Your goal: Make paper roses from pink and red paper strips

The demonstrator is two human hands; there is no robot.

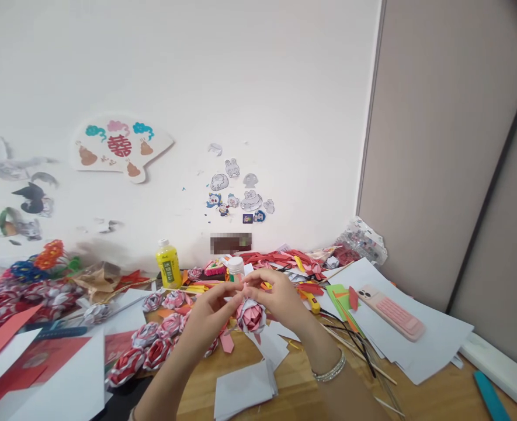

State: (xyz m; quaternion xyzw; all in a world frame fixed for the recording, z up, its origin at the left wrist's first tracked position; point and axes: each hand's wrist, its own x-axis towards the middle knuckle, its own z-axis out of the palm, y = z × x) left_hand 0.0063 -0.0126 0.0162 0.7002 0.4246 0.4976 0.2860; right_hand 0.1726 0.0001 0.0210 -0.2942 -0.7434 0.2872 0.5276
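A pink and white folded paper rose point(252, 317) hangs in front of me above the wooden table point(201, 383). My left hand point(218, 305) has its thumb and fingers pinched together at the top of the rose. From the other side, my right hand point(278, 293) pinches the same spot, with fingertips bent over the rose's upper edge. What exactly lies between the fingertips is partly hidden. Below the rose are white paper sheets point(245, 389) and a pink paper strip point(226, 342). More red, pink and white paper roses point(156, 352) lie left of my left hand.
A yellow drink bottle point(169, 264) and a white-capped bottle point(235, 266) stand at the back. Red paper strips point(280, 260) pile up by the wall. To the right, a phone point(392, 313) rests on white sheets, near a yellow glue gun point(313, 302) and thin sticks point(358, 354).
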